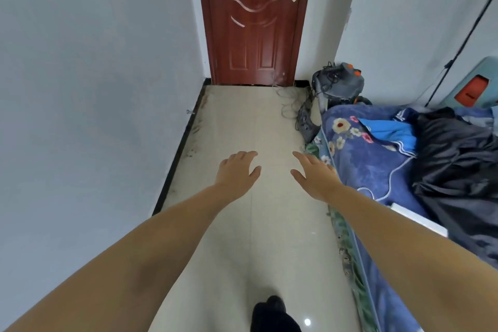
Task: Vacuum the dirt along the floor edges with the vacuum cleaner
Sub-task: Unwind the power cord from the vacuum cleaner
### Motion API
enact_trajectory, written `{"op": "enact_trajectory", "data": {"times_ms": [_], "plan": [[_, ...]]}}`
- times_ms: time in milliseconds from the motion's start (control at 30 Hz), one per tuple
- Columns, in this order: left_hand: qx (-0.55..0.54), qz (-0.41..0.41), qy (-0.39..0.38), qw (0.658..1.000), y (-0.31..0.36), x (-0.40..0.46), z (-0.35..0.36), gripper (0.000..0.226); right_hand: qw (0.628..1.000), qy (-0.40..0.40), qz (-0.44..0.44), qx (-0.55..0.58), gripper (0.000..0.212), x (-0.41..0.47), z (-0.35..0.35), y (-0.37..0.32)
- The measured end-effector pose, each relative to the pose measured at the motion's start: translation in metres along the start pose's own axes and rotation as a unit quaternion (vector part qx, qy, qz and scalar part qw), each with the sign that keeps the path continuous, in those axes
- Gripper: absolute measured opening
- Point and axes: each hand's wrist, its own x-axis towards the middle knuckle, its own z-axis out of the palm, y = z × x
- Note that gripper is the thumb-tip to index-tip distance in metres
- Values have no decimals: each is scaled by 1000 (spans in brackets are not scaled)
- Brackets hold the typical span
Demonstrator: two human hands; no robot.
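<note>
The grey canister vacuum cleaner (340, 83) with orange buttons sits by the red-brown wooden door (256, 19). The left hand (238, 170) and right hand (315, 175) reach forward, fingers spread, holding nothing.

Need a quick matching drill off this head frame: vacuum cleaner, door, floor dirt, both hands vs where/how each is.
Things:
1. vacuum cleaner
2. door
3. dirt
4. left hand and right hand

Places or states:
A. along the black baseboard, left floor edge
B. open, held out over the floor, holding nothing
C. far right corner, beside the bed
D. shut, at the far end of the floor

Pairs: 1-C, 2-D, 3-A, 4-B
</note>
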Motion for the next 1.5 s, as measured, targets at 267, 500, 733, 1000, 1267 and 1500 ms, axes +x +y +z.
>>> {"op": "enact_trajectory", "data": {"times_ms": [267,500,733,1000,1267,1500], "plan": [[-28,-64,8,998,-40,158,-23,47,999,-26,-29,-26,54,183,-41,14],[-12,-51,2,999,-99,308,-32,48,999,-23,-27,-6,53,342,-46,5],[28,0,-17,999,-144,488,-58,47,998,4,53,15,55,491,-85,17],[10,87,-60,994,-132,665,-49,45,988,12,147,46,55,607,-104,74],[-10,169,-58,984,-77,852,-34,45,979,23,200,42,55,744,-144,175],[-6,192,-74,979,-81,980,-20,45,975,18,212,60,56,854,-167,219]]}}
